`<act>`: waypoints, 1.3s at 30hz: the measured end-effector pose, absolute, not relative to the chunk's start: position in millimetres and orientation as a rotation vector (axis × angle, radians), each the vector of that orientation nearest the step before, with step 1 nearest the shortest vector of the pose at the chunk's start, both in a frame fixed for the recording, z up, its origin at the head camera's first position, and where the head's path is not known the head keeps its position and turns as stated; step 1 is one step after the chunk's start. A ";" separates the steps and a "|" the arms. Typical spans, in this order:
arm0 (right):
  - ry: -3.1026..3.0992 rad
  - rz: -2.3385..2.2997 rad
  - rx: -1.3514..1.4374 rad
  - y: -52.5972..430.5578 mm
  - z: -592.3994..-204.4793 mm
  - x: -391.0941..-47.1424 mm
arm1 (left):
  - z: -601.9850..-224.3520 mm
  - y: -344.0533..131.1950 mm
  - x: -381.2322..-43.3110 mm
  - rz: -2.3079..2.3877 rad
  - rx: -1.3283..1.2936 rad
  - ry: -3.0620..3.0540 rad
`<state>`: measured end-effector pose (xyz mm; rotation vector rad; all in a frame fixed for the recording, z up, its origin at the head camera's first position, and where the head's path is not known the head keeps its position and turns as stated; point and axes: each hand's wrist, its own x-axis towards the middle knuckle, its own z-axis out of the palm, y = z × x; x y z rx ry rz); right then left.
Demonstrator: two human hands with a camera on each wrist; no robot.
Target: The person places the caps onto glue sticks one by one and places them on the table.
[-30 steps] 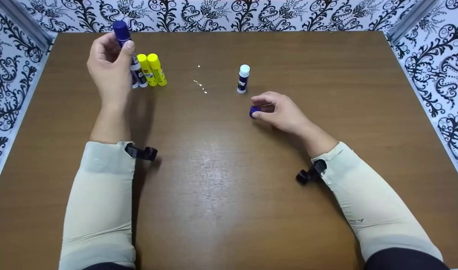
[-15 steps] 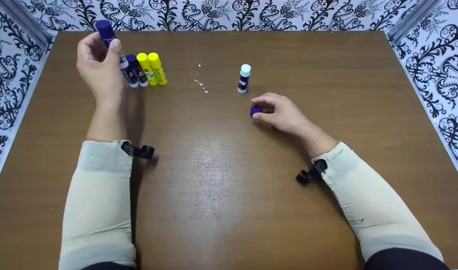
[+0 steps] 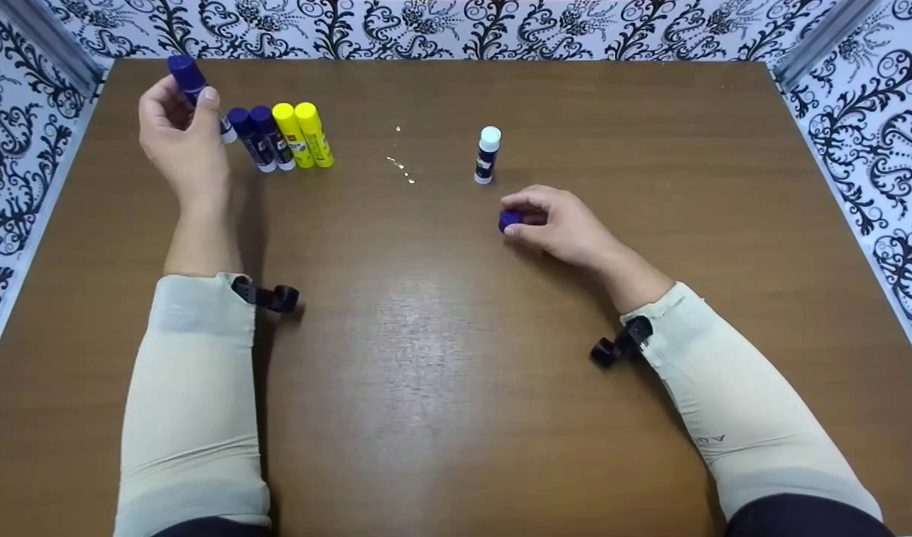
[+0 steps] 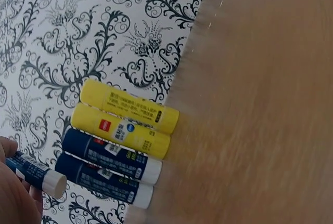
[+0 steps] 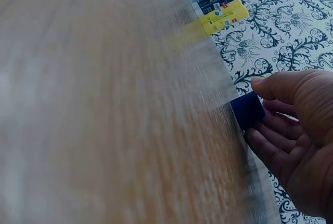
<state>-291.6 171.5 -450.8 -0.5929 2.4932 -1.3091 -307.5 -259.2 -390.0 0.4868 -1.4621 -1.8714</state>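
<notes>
My left hand (image 3: 187,149) grips a dark blue glue stick (image 3: 186,74) at the far left, tilted, its blue cap pointing up and away. Its white base shows in the left wrist view beside a row of glue sticks. That row stands side by side: two dark blue glue sticks (image 3: 251,140) with white bases, then two yellow glue sticks (image 3: 314,136). Between thumb and fingers, my right hand (image 3: 552,224) holds a small blue cap (image 5: 247,110) low over the table. An uncapped glue stick (image 3: 486,156) with a white top stands upright just beyond that hand.
Small white crumbs (image 3: 400,165) lie on the brown wooden table (image 3: 418,335) between the row and the uncapped stick. Black-and-white patterned panels (image 3: 426,30) border the table's back and sides.
My left hand has moved left with its glue stick, away from the row, so both dark blue sticks there now show. My right hand has stayed put with the cap.
</notes>
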 end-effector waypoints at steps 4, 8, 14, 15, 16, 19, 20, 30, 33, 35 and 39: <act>2.497 -1.303 -0.592 171.6 -451.4 -292.0 | -395.5 -265.2 -311.7 -1.874 0.518 -1.440; 2.499 -1.298 -0.582 171.0 -451.4 -292.3 | -398.8 -269.1 -313.2 -1.886 0.552 -1.440; 2.527 -1.272 -0.626 170.7 -451.8 -292.4 | -405.8 -274.2 -312.7 -1.914 0.635 -1.476; 2.532 -1.270 -0.636 170.9 -452.3 -292.6 | -407.8 -275.1 -313.4 -1.913 0.639 -1.480; 2.537 -1.269 -0.645 171.1 -452.8 -292.9 | -409.6 -276.1 -314.1 -1.918 0.644 -1.481; 2.536 -1.277 -0.647 171.6 -453.7 -293.0 | -414.7 -278.8 -316.7 -1.935 0.661 -1.491; 2.536 -1.278 -0.645 171.7 -453.9 -293.1 | -416.2 -279.4 -317.7 -1.939 0.665 -1.496; 2.545 -1.272 -0.647 171.4 -451.5 -291.3 | -428.3 -282.1 -323.1 -1.921 0.676 -1.562; 2.545 -1.276 -0.647 171.6 -451.8 -291.3 | -430.3 -282.6 -323.9 -1.914 0.701 -1.587; 2.545 -1.278 -0.648 171.5 -452.0 -291.3 | -431.2 -282.7 -324.4 -1.912 0.718 -1.600; 2.546 -1.279 -0.648 171.5 -452.5 -291.2 | -432.7 -283.0 -325.1 -1.915 0.737 -1.621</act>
